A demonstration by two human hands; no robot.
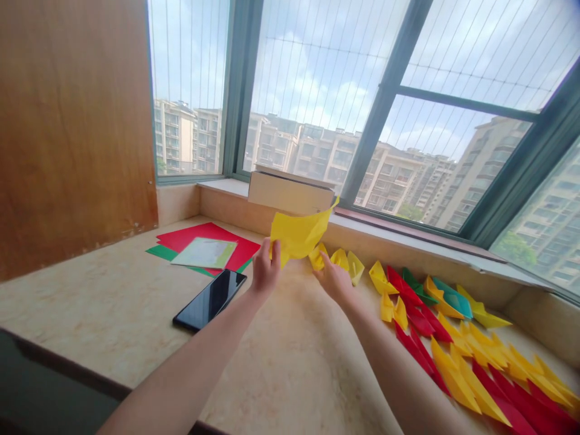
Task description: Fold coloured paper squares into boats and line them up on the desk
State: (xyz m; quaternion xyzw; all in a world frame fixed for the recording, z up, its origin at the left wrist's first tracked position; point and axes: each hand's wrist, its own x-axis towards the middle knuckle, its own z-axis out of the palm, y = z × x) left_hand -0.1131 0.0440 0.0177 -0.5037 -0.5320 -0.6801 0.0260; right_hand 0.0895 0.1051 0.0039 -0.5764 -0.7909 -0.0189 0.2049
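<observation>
While pinching a creased sheet of yellow paper (pixel 299 234) above a speckled stone counter (pixel 86 308), fingers of the left hand (pixel 266 270) bunched closed on the sheet's lower left corner, fingertips partly hidden behind the paper. Sheet's place: up in the air, between both hands, just in front of a cardboard box (pixel 290 193) standing on the window ledge (pixel 222 187), its top corner sticking up and out to the right. Fingers of the right hand (pixel 333 279) loosely parted and slanting up toward the sheet's lower edge, tips just beside a small folded yellow paper piece (pixel 317 257); no telling from this view whether gripping the sheet, merely touching it or touching nothing at all. Farther right along the counter, rows of folded paper pieces (pixel 471 356), pointed at the ends, in red, yellow, green and teal, lying side by side, many overlapping, the nearest well within reach of the right hand. Left of the hands, a black smartphone (pixel 209 299) lying screen up on the stone, just beside the left wrist and apart from it. Beyond the phone, loose sheets of red and green paper (pixel 194 233) lying flat, topped by a pale printed sheet (pixel 203 254). Along the far left, a wooden panel (pixel 67 133); ahead, a large window (pixel 317 78) strung with thin wires, apartment blocks showing through the glass.
</observation>
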